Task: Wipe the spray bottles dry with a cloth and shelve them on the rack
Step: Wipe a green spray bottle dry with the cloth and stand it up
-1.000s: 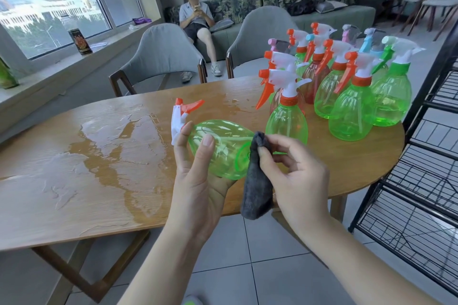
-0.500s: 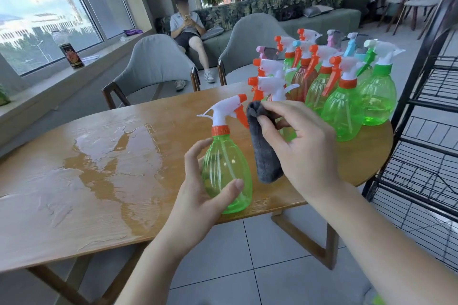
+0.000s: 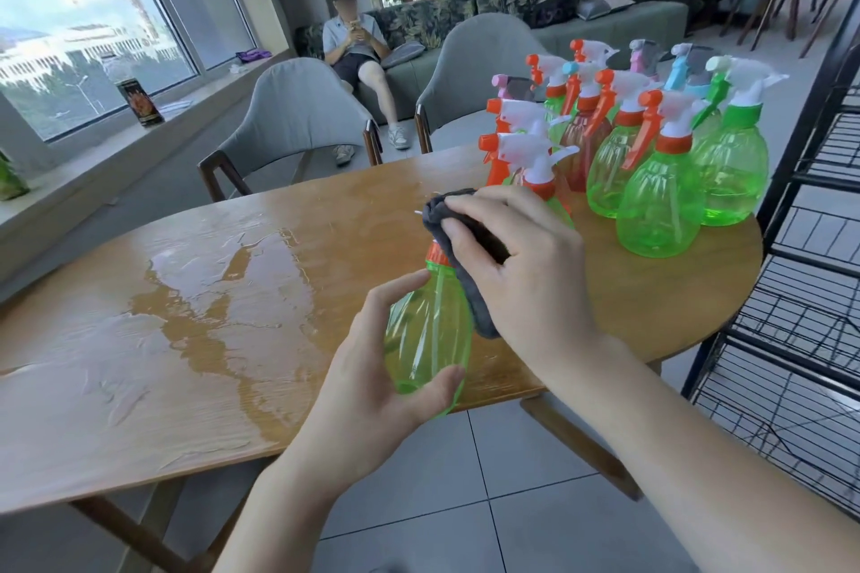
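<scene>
My left hand grips the lower body of a green spray bottle, held upright over the near edge of the wooden table. My right hand holds a dark grey cloth wrapped over the bottle's white and orange spray head, which is hidden under it. Several more spray bottles, mostly green with orange or green triggers, stand clustered on the table's right end. The black wire rack stands at the right.
A wide puddle of water covers the table's left half. Two grey chairs stand behind the table. A person sits on a sofa further back. A windowsill runs along the left.
The bottle went from lying on its side to upright in my left hand. My right hand moved the cloth from the bottle's base up onto its spray head.
</scene>
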`<state>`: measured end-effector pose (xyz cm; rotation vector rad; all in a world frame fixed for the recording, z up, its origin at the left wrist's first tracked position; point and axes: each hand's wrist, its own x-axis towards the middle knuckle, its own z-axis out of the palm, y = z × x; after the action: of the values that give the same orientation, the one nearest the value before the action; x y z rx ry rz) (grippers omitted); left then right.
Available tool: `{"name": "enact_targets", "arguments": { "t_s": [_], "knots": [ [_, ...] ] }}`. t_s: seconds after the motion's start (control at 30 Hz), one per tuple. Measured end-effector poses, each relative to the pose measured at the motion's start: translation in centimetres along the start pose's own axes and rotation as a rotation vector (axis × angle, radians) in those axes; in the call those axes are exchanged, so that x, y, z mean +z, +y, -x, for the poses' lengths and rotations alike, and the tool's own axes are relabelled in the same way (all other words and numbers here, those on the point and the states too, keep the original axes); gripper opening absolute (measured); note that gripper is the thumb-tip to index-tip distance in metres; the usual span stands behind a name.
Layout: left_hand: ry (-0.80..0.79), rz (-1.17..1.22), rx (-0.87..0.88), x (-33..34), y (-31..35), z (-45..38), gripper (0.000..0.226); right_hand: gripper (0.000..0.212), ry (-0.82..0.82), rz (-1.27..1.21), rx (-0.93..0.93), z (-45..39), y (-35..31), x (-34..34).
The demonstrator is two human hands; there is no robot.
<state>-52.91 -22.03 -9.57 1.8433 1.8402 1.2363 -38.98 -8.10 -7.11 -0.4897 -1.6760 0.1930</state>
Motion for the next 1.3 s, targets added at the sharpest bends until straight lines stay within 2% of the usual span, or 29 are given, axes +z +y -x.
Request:
{"name": "enact_targets", "arguments": {
  "t_s": [0.13,0.33,0.43,0.53,0.7,0.8,0.87,0.93,1.07,1.13,1.2,1.3],
  "knots": [
    [0.041,0.018,0.019,0.1,-0.1,0.5,0.075,0.012,-0.064,-0.040,-0.027,-0.1,0.1,0.0],
    [0.123,0.124,0.005,0.3,-0.4,1.3,0.071,0.010,0.012,0.074,-0.060,0.4,1.6,-0.3],
    [0.158,0.161,-0.010,0.2,-0.7,1.6,0.071,0.009,-0.014,0.115,-0.112,1.9,1.8,-0.1],
    [0.165,0.182,-0.019,0.0,-0.9,1.8,0.072,0.012,-0.047,0.130,-0.120,3.0,1.8,-0.1],
    [0.153,0.194,-0.021,-0.1,-1.0,2.0,0.070,0.013,-0.014,0.128,-0.127,2.6,1.3,-0.3],
    [0.187,0.278,-0.060,-0.3,-1.1,2.3,0.072,0.013,-0.069,0.128,-0.105,3.4,1.5,-0.1],
    [0.217,0.370,-0.091,-0.8,-1.0,2.4,0.075,0.014,-0.107,0.089,-0.054,4.0,1.6,-0.4],
    [0.233,0.421,-0.099,-1.5,-0.9,2.5,0.075,0.015,-0.081,-0.029,0.076,3.8,1.2,-1.0],
    [0.182,0.417,-0.075,-1.7,-0.5,2.8,0.075,0.020,0.041,-0.522,0.493,1.7,-0.5,-1.9],
    [0.143,0.392,-0.061,-1.4,-0.3,2.7,0.074,0.022,0.075,-0.668,0.654,1.2,-1.0,-1.7],
    [0.132,0.366,-0.051,-0.9,-0.2,2.5,0.073,0.022,0.062,-0.704,0.732,1.0,-1.3,-1.3],
    [0.146,0.325,-0.039,-0.2,0.0,2.2,0.070,0.022,-0.059,-0.758,0.745,1.1,-1.8,-1.5]
  ]
}}
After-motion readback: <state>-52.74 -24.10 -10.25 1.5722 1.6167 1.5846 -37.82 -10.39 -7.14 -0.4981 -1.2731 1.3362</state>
